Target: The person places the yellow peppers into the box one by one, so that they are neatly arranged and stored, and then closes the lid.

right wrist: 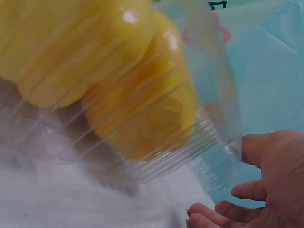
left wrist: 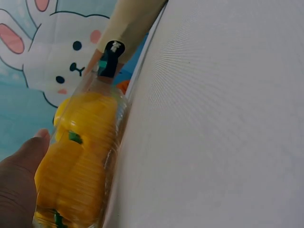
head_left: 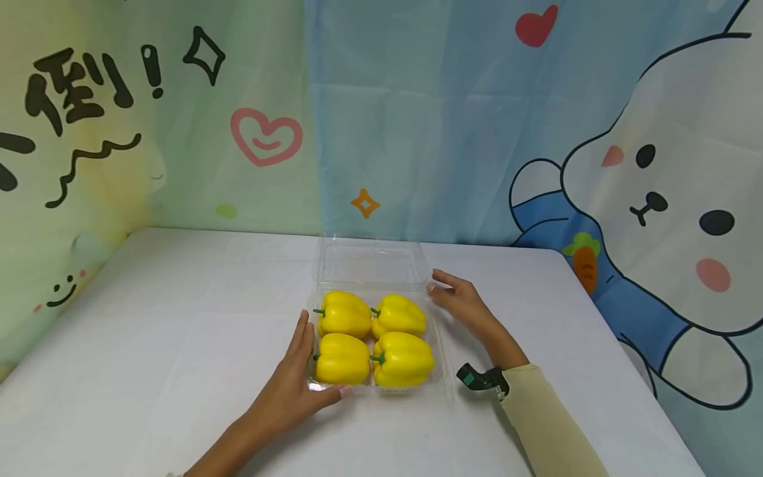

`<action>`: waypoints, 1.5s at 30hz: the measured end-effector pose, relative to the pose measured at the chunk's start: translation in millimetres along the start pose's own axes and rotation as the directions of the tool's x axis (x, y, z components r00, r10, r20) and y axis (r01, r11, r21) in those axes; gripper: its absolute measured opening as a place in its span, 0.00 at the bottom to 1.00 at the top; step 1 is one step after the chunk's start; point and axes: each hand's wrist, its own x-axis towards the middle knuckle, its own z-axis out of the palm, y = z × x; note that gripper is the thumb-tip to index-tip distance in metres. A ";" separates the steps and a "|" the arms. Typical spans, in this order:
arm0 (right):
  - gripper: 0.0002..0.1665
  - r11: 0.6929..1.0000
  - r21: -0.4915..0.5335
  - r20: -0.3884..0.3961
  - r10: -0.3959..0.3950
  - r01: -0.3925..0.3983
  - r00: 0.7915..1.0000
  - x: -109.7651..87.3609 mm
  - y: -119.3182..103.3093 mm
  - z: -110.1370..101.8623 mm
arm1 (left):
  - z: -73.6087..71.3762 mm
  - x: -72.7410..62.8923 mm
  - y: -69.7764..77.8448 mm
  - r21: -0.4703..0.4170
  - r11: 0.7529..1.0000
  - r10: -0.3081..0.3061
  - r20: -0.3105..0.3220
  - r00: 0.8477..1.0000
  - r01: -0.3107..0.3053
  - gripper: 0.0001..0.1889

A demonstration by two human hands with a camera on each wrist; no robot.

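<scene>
A clear plastic clamshell box (head_left: 440, 371) sits on the white table with its transparent lid (head_left: 372, 262) folded back behind it. Several yellow bell peppers (head_left: 398, 358) with green stems lie inside in two rows. Along the box's left side and front left corner rests my left hand (head_left: 292, 387), fingers straight and thumb reaching along the front edge. My right hand (head_left: 465, 306) is at the back right corner, near the hinge. In the right wrist view its thumb (right wrist: 254, 148) touches the clear rim, while the other fingers spread below it, holding nothing.
The white table (head_left: 179, 344) extends around the box. Behind it hangs a printed cloth backdrop (head_left: 381, 119) with a cartoon rabbit on the right. A black strap with a small device (head_left: 483, 379) is worn on the right wrist.
</scene>
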 end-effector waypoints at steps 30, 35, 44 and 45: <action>0.36 0.986 0.094 -0.032 -0.135 0.138 0.990 2.9 6.5 0.2 | 0.0 0.6 1.6 0.024 1.000 -0.006 -0.006 1.000 0.006 0.65; 0.36 0.977 0.124 -0.037 -0.171 0.174 0.985 2.3 7.3 0.4 | -0.1 0.1 1.0 0.022 1.000 -0.002 -0.002 1.000 0.002 0.64; 0.37 0.961 0.125 -0.039 -0.242 0.245 0.970 2.0 5.0 0.6 | -1.0 -0.4 0.4 0.024 1.000 0.010 -0.009 1.000 -0.010 0.64; 0.36 0.959 0.130 -0.039 -0.250 0.253 0.968 1.6 4.4 0.3 | -0.9 -0.4 0.3 0.025 1.000 0.012 -0.011 1.000 -0.012 0.65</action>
